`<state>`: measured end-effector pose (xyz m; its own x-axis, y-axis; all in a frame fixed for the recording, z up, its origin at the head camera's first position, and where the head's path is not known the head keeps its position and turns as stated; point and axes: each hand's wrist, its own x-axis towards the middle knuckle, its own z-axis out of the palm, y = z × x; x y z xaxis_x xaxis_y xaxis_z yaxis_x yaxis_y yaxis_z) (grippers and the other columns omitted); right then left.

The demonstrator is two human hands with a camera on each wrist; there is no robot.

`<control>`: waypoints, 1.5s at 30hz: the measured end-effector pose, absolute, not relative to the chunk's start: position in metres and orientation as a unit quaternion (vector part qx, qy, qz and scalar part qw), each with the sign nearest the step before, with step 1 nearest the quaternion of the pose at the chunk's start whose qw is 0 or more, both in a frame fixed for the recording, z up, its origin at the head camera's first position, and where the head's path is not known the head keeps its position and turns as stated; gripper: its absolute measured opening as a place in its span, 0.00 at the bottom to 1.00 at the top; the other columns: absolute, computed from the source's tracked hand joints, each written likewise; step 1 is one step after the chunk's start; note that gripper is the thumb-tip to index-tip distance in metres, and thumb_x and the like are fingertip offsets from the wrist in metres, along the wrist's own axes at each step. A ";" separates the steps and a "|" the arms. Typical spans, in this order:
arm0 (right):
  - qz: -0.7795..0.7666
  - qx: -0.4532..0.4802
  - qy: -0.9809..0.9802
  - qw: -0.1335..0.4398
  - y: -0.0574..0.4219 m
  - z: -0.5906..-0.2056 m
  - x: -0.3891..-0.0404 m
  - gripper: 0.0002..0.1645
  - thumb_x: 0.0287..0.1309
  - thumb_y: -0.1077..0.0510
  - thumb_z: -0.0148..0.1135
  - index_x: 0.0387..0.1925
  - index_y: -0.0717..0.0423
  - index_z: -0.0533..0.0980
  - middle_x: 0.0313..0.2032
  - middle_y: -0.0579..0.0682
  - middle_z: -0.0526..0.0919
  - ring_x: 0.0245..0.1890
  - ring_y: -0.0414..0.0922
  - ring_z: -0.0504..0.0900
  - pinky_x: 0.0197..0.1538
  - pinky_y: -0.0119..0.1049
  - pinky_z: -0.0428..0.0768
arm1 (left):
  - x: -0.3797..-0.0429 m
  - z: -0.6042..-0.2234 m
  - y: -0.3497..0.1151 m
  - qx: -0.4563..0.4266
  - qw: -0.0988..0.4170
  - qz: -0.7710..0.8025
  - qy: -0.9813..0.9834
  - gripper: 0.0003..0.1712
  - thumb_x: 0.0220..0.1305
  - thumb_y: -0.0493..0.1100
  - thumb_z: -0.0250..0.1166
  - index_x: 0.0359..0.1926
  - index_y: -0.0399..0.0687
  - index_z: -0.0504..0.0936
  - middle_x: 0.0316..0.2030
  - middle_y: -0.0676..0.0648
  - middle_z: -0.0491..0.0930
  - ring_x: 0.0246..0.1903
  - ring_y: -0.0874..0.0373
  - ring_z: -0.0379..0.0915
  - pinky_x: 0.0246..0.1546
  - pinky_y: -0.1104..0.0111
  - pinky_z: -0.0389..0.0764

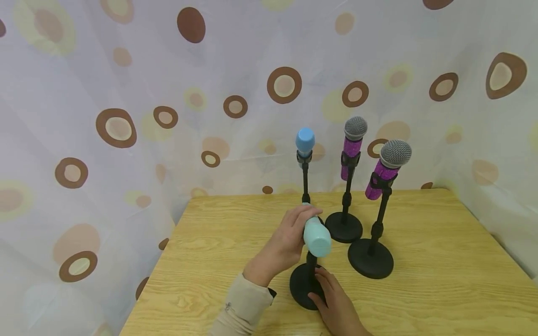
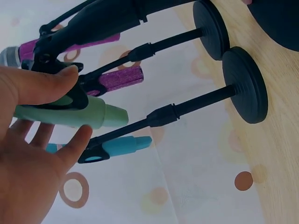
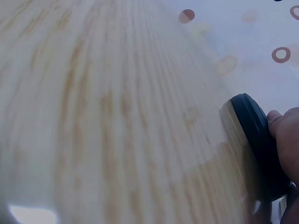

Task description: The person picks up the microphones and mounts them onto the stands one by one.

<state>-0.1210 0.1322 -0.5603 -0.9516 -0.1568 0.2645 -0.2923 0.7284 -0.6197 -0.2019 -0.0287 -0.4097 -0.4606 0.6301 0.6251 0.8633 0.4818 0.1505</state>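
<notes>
My left hand (image 1: 279,247) grips a mint-green microphone (image 1: 317,239) seated in the clip of a black stand. In the left wrist view the thumb lies on the clip (image 2: 81,99), with fingers round the far side of the microphone's body. Down at the round black base (image 1: 300,288) of that stand, my right hand (image 1: 338,305) holds the near right rim between thumb and fingers. The right wrist view shows the edge of the base (image 3: 259,144) against the right hand (image 3: 287,140); most of that hand is cut off there.
Behind the held stand is a blue microphone (image 1: 305,141) on another stand. To the right, two purple microphones with silver heads, a back one (image 1: 352,147) and a front one (image 1: 384,173), stand on black stands. A dotted curtain (image 1: 252,154) hangs behind the wooden table (image 1: 218,247).
</notes>
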 end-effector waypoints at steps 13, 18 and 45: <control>0.337 0.110 -0.931 0.088 0.132 -0.560 -0.120 0.28 0.64 0.53 0.65 0.61 0.60 0.73 0.65 0.54 0.70 0.63 0.56 0.75 0.61 0.48 0.78 | -0.206 -0.412 -0.019 -0.419 0.292 -0.180 -0.841 0.38 0.56 0.29 0.70 0.64 0.48 0.61 0.61 0.47 0.68 0.60 0.52 0.67 0.68 0.66 0.69; 0.341 0.109 -0.931 0.075 0.132 -0.560 -0.120 0.28 0.64 0.53 0.64 0.62 0.60 0.72 0.66 0.55 0.70 0.64 0.56 0.74 0.62 0.49 0.77 | -0.208 -0.417 -0.017 -0.412 0.306 -0.191 -0.837 0.36 0.56 0.30 0.72 0.61 0.48 0.63 0.59 0.48 0.70 0.59 0.53 0.69 0.69 0.66 0.68; 0.356 0.107 -0.926 0.063 0.132 -0.557 -0.120 0.27 0.63 0.55 0.66 0.62 0.58 0.72 0.66 0.54 0.69 0.65 0.55 0.73 0.64 0.49 0.76 | -0.192 -0.438 -0.011 -0.340 0.258 -0.333 -0.841 0.29 0.62 0.25 0.63 0.61 0.48 0.72 0.57 0.48 0.77 0.61 0.54 0.74 0.63 0.62 0.76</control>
